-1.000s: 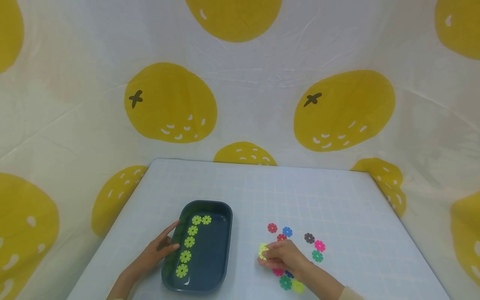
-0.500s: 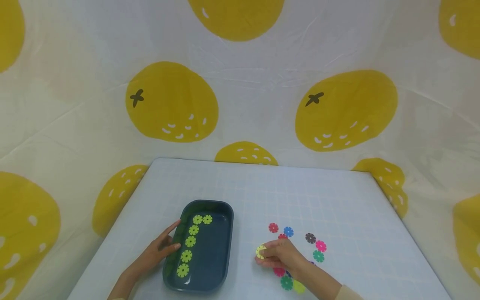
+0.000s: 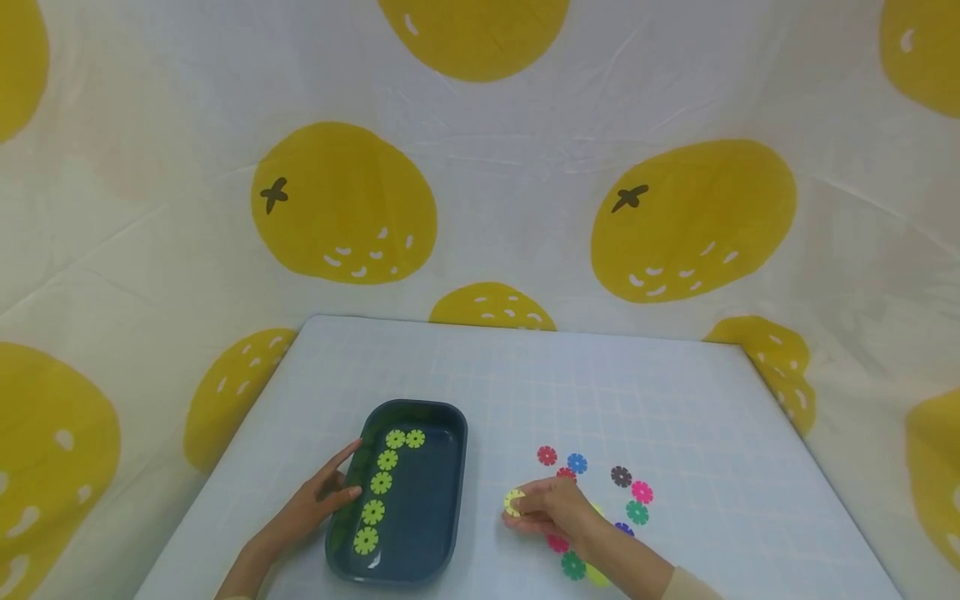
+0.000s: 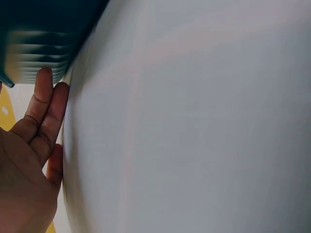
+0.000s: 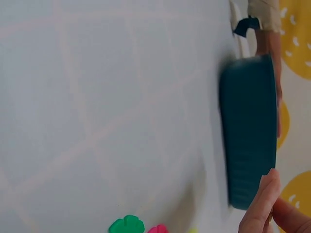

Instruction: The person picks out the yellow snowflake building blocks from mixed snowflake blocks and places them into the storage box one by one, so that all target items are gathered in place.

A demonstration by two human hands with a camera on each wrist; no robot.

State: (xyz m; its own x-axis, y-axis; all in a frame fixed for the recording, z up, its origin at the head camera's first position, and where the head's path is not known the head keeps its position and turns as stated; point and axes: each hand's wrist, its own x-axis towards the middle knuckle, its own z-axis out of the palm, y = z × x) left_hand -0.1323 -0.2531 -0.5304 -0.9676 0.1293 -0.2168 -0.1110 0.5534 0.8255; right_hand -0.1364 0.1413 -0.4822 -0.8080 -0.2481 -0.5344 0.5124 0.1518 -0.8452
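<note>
My right hand (image 3: 555, 510) pinches a yellow notched plastic disc (image 3: 513, 502) between thumb and fingers, over the table between the tray and the loose discs. In the right wrist view its fingertips overlap the near end of the tray, and the disc is mostly hidden. A dark teal tray (image 3: 416, 533) stands on the left, with several yellow discs (image 3: 381, 482) in a line along its left side and top. My left hand (image 3: 311, 500) holds the tray's left edge, thumb over the rim. In the left wrist view, extended fingers (image 4: 51, 107) lie against the ribbed outer wall.
Loose notched discs lie on the white table right of the tray: a black one (image 3: 621, 476), a blue one (image 3: 577, 463), a green one (image 3: 637, 512) and several others, some partly under my right hand. Behind the table hangs a fruit-patterned cloth (image 3: 510, 208).
My right hand has moved a little left toward the tray with the yellow disc, uncovering a purple disc behind it. The left hand and tray stay in place.
</note>
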